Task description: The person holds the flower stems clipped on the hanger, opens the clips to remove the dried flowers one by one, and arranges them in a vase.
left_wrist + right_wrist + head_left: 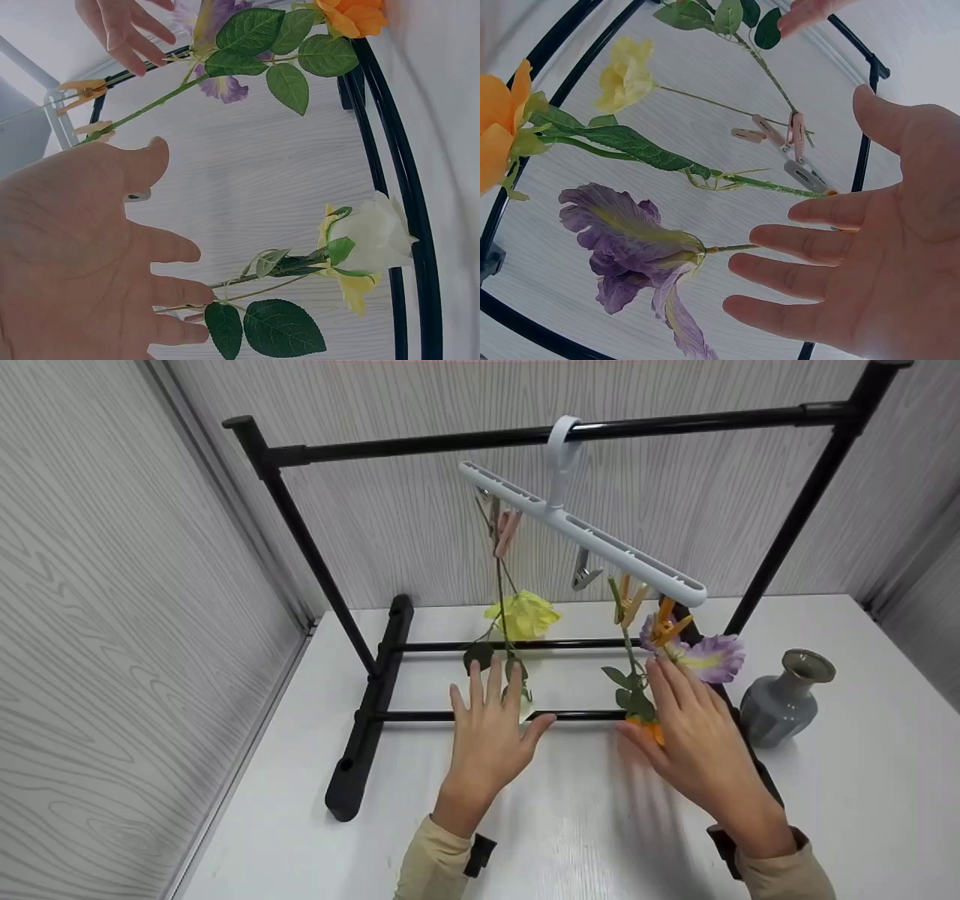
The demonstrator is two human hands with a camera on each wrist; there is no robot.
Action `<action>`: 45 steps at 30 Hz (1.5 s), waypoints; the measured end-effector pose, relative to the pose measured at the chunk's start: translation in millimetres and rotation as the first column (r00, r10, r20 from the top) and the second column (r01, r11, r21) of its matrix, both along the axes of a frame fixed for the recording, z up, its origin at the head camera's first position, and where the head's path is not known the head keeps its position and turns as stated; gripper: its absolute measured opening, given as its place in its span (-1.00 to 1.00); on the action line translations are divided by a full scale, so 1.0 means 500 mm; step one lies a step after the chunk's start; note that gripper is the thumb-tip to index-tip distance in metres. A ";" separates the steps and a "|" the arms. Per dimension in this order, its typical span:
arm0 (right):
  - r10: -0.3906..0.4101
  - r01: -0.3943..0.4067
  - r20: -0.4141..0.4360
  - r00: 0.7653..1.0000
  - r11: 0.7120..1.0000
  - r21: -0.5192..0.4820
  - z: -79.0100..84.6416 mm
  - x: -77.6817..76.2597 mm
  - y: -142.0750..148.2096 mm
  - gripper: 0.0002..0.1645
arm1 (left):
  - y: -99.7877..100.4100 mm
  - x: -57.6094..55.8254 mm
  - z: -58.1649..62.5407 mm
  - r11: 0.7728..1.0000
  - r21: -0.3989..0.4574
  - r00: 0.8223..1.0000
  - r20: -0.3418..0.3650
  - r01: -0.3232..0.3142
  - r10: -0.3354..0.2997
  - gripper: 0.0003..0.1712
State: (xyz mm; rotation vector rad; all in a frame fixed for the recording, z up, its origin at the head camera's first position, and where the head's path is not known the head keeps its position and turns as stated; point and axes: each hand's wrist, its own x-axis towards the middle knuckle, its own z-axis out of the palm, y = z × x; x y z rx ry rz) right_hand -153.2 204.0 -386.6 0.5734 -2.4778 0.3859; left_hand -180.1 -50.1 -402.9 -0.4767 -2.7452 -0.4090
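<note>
A light grey clip hanger [585,531] hooks over the black rack's top bar, slanting down to the right. From its left part hang a yellow flower [527,616] and a white flower [371,232], held by clothespins [507,534]. A purple flower [712,658] and an orange flower [496,124] hang at its right end from orange clips [667,626]. My left hand [486,735], fingers spread, is in front of the left stems. With fingers straight, my right hand [697,735] is near the purple and orange flowers. Neither hand grips anything; whether they touch stems I cannot tell.
The black rack [360,750] stands on a white table [285,780], with two low crossbars behind the hands. A grey vase [780,705] stands right of the rack. Between the flower groups a bare metal clip [583,570] hangs. Pale wood-grain panels [187,585] enclose the table.
</note>
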 end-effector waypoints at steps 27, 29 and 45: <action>-0.030 -0.029 -0.227 0.973 0.968 -0.251 0.044 -0.008 0.022 -0.60 | 0.114 -0.026 -0.007 0.975 0.100 0.854 -0.506 0.200 -0.123 -0.75; -0.033 -0.036 -0.230 0.973 0.956 -0.292 0.050 -0.011 0.022 -0.59 | 0.126 -0.033 -0.012 0.964 0.131 0.851 -0.507 0.230 -0.134 -0.78; 0.033 -0.187 -0.283 0.958 0.823 -0.536 0.084 -0.055 -0.006 -0.66 | 0.216 -0.043 -0.023 0.422 0.807 0.872 -0.214 0.412 -0.441 -0.70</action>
